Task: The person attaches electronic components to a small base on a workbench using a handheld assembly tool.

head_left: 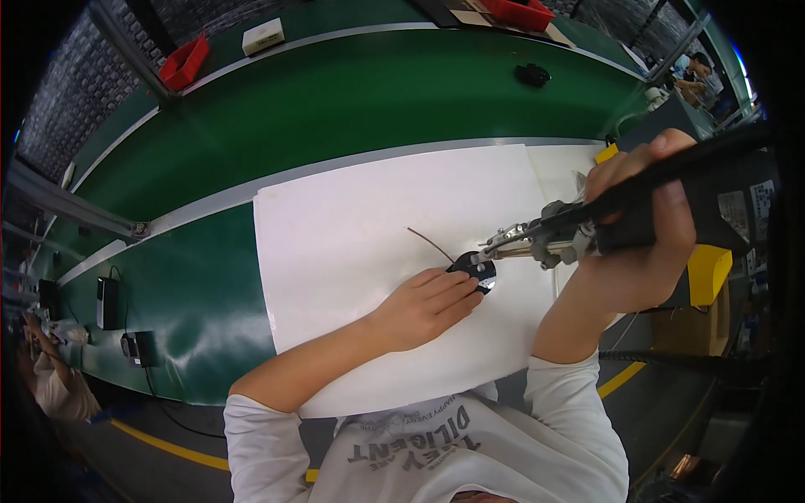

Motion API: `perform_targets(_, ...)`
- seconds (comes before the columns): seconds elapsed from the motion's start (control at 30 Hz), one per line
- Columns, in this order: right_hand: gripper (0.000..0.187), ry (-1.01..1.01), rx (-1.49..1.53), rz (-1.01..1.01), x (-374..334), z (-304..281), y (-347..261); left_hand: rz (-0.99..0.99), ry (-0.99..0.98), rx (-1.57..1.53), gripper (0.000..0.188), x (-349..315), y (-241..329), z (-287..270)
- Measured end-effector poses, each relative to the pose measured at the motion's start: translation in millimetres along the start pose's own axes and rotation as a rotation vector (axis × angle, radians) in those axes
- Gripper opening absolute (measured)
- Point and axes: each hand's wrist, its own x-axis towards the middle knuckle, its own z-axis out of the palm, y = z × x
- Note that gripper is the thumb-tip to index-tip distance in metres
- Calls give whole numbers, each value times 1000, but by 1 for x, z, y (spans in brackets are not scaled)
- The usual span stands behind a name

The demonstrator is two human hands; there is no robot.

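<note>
My left hand (429, 310) lies on the white sheet, its fingers pressed together over a small round black part (485, 271) and holding it down. A thin brown wire (430, 243) sticks out from that part toward the far left. My right hand (641, 226) is wrapped round a bulky black-bodied tool (713, 210) with a jointed metal front end (549, 235). The narrow metal tip of the tool reaches the top of the round part; whether it touches is too small to tell. The fingers of my left hand hide the part's near left side.
White sheets (352, 226) cover the green bench (201, 277). Beyond a metal rail, a black object (532, 75) lies on the far green surface. Red bins (184, 62) stand farther back. Black adapters with cords (107, 302) lie at left. Other people work at far left and far right.
</note>
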Motion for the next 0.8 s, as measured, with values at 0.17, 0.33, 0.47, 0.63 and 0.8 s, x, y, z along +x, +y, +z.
perform_targets(0.17,33,56,4,231,-11,18,-17,8,-39,50,29,-2,0,-2)
perform_targets(0.33,33,-3,14,115,-15,11,-10,11,-47,56,29,-1,1,-4)
perform_targets(0.47,33,-6,50,66,-16,11,-5,9,-42,46,29,-2,0,-3)
perform_targets(0.63,33,-7,98,88,-17,13,-5,20,-40,50,28,-2,0,-4)
perform_targets(0.8,33,-168,-205,-8,-14,11,-9,10,-35,41,28,-3,1,-4)
